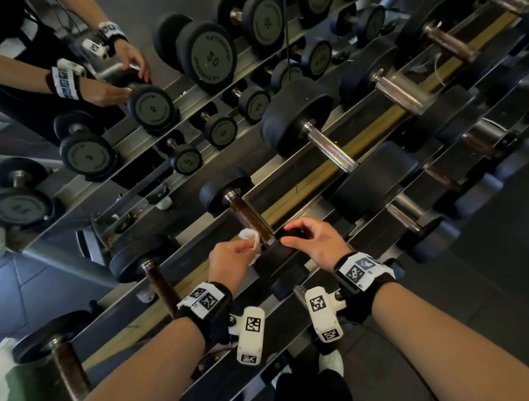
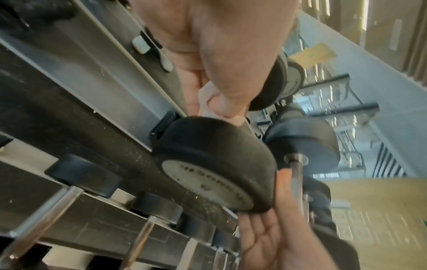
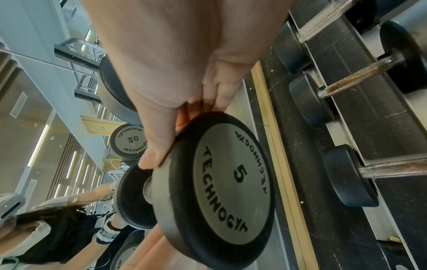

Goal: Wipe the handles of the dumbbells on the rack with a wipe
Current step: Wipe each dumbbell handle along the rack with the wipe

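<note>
A small black dumbbell [image 1: 280, 257] marked 5 lies on the rack's upper tier [image 1: 297, 186], its brown knurled handle [image 1: 250, 219] pointing up-left. My left hand [image 1: 246, 248] pinches a crumpled white wipe [image 1: 251, 239] against the near end of that handle. In the left wrist view the wipe [image 2: 204, 95] is bunched in the fingers just above the dumbbell's near head [image 2: 215, 164]. My right hand [image 1: 292, 233] grips the near head from above. In the right wrist view its thumb and fingers [image 3: 184, 127] curl over the rim of the head [image 3: 231, 182].
More dumbbells lie on this tier: a brown-handled one [image 1: 162, 287] to the left and a bigger chrome-handled one [image 1: 329, 145] to the right. Smaller dumbbells [image 1: 405, 218] fill the lower tier at right. A mirror [image 1: 111, 72] behind the rack reflects everything.
</note>
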Action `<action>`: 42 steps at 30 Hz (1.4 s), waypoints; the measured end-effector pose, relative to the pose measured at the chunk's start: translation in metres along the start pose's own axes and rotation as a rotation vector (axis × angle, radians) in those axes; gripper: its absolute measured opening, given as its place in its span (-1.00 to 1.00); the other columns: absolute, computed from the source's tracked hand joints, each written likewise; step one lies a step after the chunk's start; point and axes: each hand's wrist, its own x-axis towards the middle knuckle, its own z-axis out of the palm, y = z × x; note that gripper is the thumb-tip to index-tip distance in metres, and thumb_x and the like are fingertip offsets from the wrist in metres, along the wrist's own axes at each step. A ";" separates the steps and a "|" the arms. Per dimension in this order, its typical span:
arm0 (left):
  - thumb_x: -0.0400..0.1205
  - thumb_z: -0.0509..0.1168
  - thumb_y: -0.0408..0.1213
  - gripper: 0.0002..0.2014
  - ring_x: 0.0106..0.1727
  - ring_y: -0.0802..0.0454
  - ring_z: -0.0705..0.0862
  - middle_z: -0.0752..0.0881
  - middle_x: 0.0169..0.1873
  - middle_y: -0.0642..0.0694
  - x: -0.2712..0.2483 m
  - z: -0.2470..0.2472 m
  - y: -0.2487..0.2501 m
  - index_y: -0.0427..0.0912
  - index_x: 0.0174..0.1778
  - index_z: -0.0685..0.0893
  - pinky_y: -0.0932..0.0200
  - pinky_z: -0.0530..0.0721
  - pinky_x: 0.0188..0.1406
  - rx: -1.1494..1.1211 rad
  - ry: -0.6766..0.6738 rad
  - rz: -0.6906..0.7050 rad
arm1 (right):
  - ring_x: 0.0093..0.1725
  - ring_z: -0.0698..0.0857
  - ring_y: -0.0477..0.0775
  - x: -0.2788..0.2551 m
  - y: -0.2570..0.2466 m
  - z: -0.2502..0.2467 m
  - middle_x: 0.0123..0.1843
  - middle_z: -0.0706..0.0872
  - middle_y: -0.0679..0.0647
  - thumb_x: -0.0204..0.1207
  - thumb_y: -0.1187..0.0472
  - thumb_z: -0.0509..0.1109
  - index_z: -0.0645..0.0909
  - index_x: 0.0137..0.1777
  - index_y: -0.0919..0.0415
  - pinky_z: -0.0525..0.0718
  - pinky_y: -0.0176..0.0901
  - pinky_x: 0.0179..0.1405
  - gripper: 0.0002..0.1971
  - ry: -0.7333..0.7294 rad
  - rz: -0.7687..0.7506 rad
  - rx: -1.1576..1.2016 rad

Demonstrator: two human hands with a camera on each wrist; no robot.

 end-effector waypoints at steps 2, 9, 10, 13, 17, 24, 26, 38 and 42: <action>0.64 0.34 -0.34 -0.75 0.04 0.13 0.72 0.81 0.01 0.00 0.006 -0.009 0.004 -0.04 0.17 0.81 0.09 0.66 0.19 -0.065 0.115 -0.070 | 0.11 0.70 -0.18 0.000 0.000 0.000 0.05 0.76 -0.14 0.47 0.05 0.59 0.70 0.17 0.01 0.55 -0.38 0.02 -0.71 0.003 0.002 0.012; 0.71 0.27 -0.29 -0.63 0.30 0.03 0.65 0.71 0.29 -0.05 0.009 0.000 0.031 -0.07 0.46 0.61 0.07 0.57 0.38 -0.210 0.239 -0.070 | 0.08 0.67 -0.31 0.000 0.002 0.001 0.03 0.75 -0.23 0.46 -0.01 0.58 0.69 0.14 -0.10 0.48 -0.46 -0.04 -0.73 0.018 -0.006 -0.029; 0.70 0.28 -0.30 -0.63 0.31 0.05 0.64 0.70 0.32 -0.05 0.007 0.006 0.032 -0.07 0.45 0.62 0.12 0.55 0.37 -0.183 0.220 -0.059 | 0.08 0.67 -0.31 0.001 0.003 0.000 0.03 0.75 -0.22 0.46 0.00 0.58 0.69 0.14 -0.10 0.49 -0.44 -0.02 -0.74 0.016 -0.008 -0.028; 0.69 0.30 -0.32 -0.63 0.20 0.16 0.64 0.70 0.31 -0.04 -0.001 0.016 0.029 -0.03 0.43 0.64 0.29 0.51 0.26 -0.130 0.194 -0.024 | 0.11 0.69 -0.23 0.002 0.003 0.000 0.05 0.76 -0.18 0.46 0.02 0.59 0.70 0.13 -0.09 0.55 -0.36 0.05 -0.74 0.009 -0.004 -0.020; 0.69 0.32 -0.26 -0.66 -0.01 0.28 0.63 0.75 0.19 0.01 -0.010 0.013 0.022 0.03 0.39 0.67 0.45 0.52 0.03 0.081 0.100 0.061 | 0.12 0.70 -0.18 0.003 0.001 -0.001 0.06 0.76 -0.14 0.46 0.02 0.58 0.70 0.14 -0.08 0.57 -0.33 0.06 -0.73 -0.004 0.006 -0.037; 0.66 0.36 -0.21 -0.82 0.17 0.11 0.70 0.80 0.06 0.02 -0.012 -0.013 0.020 0.01 0.12 0.82 0.11 0.62 0.27 -0.001 -0.170 0.033 | 0.13 0.68 -0.16 0.000 -0.008 0.000 0.07 0.74 -0.16 0.50 0.05 0.56 0.70 0.18 -0.04 0.53 -0.33 0.05 -0.73 -0.006 0.017 -0.109; 0.65 0.37 -0.23 -0.84 0.04 0.12 0.75 0.83 -0.07 0.00 -0.016 -0.018 0.020 0.08 -0.04 0.86 0.24 0.69 0.04 -0.111 -0.201 0.040 | 0.14 0.68 -0.14 -0.003 -0.011 0.001 0.08 0.74 -0.15 0.51 0.05 0.55 0.70 0.20 -0.01 0.53 -0.33 0.08 -0.72 0.007 0.017 -0.134; 0.65 0.35 -0.19 -0.81 0.05 0.03 0.78 0.81 -0.04 -0.02 -0.010 -0.033 0.048 -0.03 0.17 0.75 -0.13 0.73 0.19 -0.244 -0.157 0.177 | 0.25 0.72 0.03 0.017 -0.058 -0.031 0.19 0.77 0.05 0.52 0.19 0.55 0.72 0.21 0.09 0.61 0.01 0.42 -0.73 0.045 -0.016 -0.243; 0.65 0.34 -0.11 -0.88 0.00 0.08 0.78 0.82 -0.07 0.04 0.003 -0.015 0.080 0.11 0.03 0.78 -0.08 0.73 0.16 -0.250 -0.089 0.231 | 0.25 0.71 -0.04 0.039 -0.088 -0.076 0.17 0.76 0.02 0.52 0.26 0.54 0.72 0.19 0.11 0.60 -0.02 0.44 -0.74 0.040 -0.164 -0.263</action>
